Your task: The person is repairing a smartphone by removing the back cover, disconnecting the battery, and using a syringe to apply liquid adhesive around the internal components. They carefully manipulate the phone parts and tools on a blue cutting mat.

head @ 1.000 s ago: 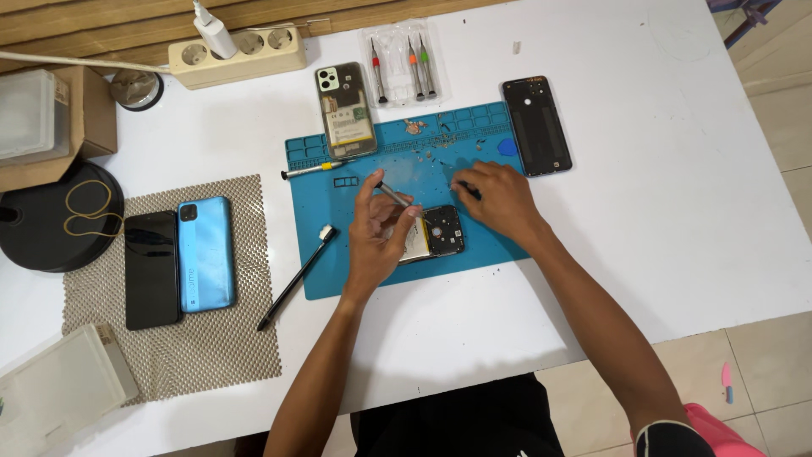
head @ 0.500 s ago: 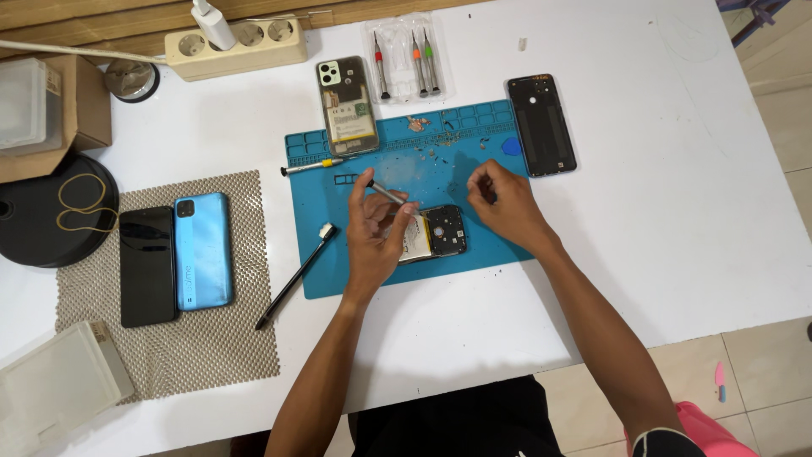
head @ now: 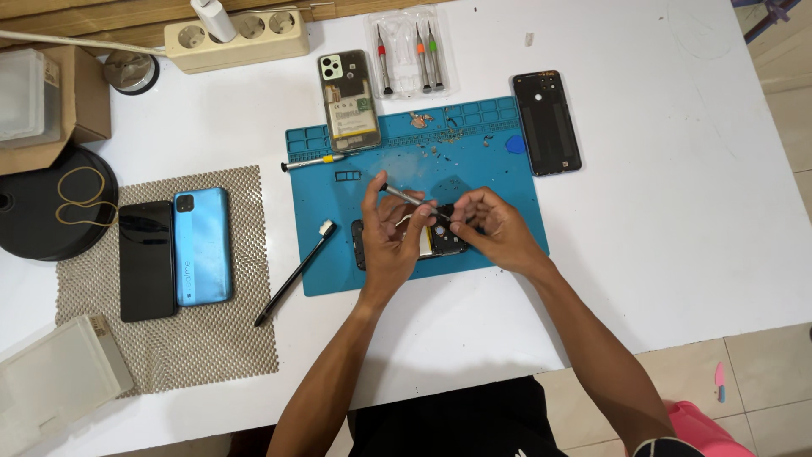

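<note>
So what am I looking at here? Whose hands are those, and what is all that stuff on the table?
The camera sits on a person's head and looks down at a white table. The left hand holds a thin metal tool in its grip. The right hand touches a small opened phone on a blue mat. On the mat there is also another opened phone and a screwdriver. A black back cover lies to the right. On the left, a blue phone and a black phone lie on a grey mesh pad.
</note>
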